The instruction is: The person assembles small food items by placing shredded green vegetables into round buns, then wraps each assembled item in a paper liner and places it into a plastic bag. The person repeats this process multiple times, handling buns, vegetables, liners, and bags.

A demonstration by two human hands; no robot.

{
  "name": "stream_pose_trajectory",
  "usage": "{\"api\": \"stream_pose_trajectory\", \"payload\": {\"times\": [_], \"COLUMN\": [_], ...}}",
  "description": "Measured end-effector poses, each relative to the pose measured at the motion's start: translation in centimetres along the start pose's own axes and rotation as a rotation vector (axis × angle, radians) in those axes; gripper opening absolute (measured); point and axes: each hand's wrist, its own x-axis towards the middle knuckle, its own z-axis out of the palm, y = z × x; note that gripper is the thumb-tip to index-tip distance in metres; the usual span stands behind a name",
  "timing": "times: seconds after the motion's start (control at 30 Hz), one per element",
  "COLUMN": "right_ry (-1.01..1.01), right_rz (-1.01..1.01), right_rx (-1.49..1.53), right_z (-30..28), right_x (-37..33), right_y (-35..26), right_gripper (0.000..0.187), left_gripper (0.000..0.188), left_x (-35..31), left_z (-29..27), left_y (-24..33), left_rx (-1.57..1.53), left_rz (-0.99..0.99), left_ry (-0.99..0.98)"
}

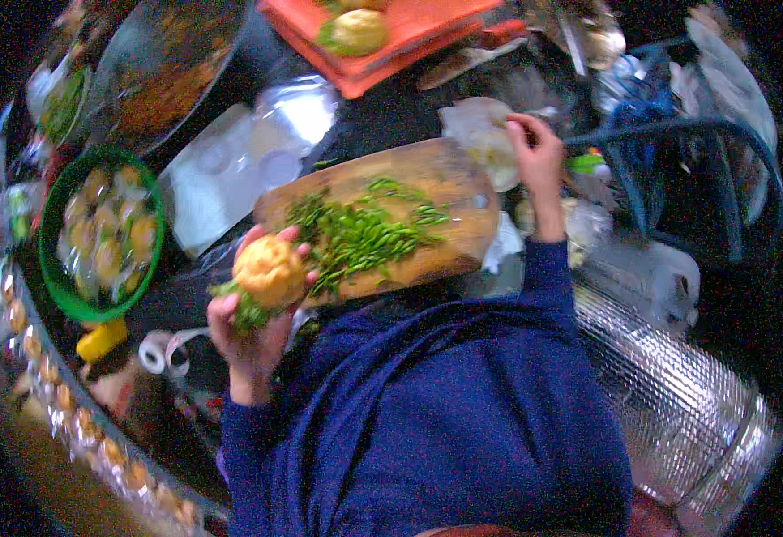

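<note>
My left hand [252, 345] holds a round golden bun [269, 268] with green leaves [252, 313] sticking out beneath it. It is raised over the near left corner of a wooden cutting board [467, 219]. Chopped green vegetable pieces [373, 237] lie heaped across the board. Beyond its far right end, my right hand [539, 157] pinches the edge of a thin, whitish plastic bag [476, 121]. Blur hides exactly how the fingertips meet the plastic.
At the left stands a green-rimmed basket [156, 242] of wrapped buns, with a large metal pan [221, 76] behind it. An orange-red tray [302, 40] carries another filled bun [360, 32]. A blue-handled basket [705, 125] and a silvery insulated bag [678, 385] are on the right.
</note>
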Motion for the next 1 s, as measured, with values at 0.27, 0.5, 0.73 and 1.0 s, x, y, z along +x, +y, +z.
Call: {"api": "stream_pose_trajectory", "payload": {"times": [0.27,0.5,0.73,1.0], "right_ry": [-0.549,-0.651,-0.869,-0.927], "right_rz": [-0.619,-0.768,-0.648,-0.687], "right_rx": [0.404,0.396,0.492,0.493], "right_z": [3.4,6.6,6.4,7.0], "right_x": [-9.7,-10.8,-9.3,-8.1], "right_y": [-17.2,-19.3,-18.6,-18.6], "right_gripper": [0.045,0.061,0.056,0.049], "left_gripper": [0.071,0.071,0.073,0.055], "left_x": [0.1,-0.9,-1.5,-0.7], "left_z": [1.1,0.7,-0.1,-0.5], "left_y": [-0.9,-0.4,-0.4,-0.6], "left_rx": [0.017,-0.002,0.024,-0.024], "left_rz": [0.042,0.044,-0.015,-0.053], "left_ry": [-0.058,-0.059,-0.122,-0.062]}}
